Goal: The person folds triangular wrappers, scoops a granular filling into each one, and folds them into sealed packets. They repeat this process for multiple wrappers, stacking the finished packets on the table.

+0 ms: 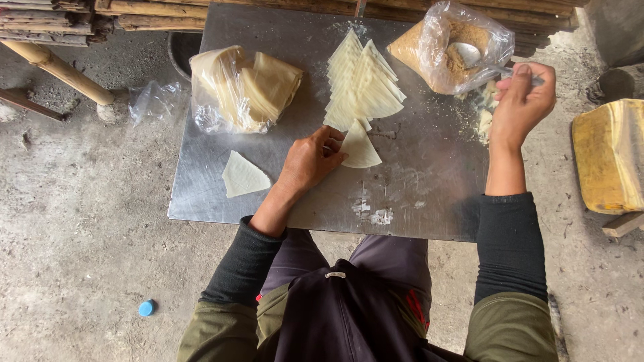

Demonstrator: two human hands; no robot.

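- Bare concrete floor (80, 234) surrounds a low metal table (221, 201); the tabletop is scuffed, dull grey and dusted with pale flour-like powder.
- Left hand (310, 159) rests on the tabletop, fingers curled onto the edge of a single wrapper (359, 147), a thin, pale, wedge-shaped sheet lying flat just below the fan.
- Fan of wrappers (362, 84): many identical thin triangles, overlapped like cards, matte and cream-coloured.
- Right hand (522, 99) is closed around the handle of a spoon (468, 53), whose metal bowl sits inside a clear plastic bag of filling (463, 47); the contents look brown, dry and crumbly.
- Judged step: filling is being scooped while one wrapper is held in place. The next move would call for carrying the loaded spoon level across to the held wrapper without spilling.
- Second plastic bag (241, 87), crinkled and clear, holds folded stacks of yellowish sheets at the table's far left.
- One loose triangle (243, 175) lies apart near the left edge.
- Blue bottle cap (146, 308) lies on the floor; a yellow block (607, 154) sits to the right.
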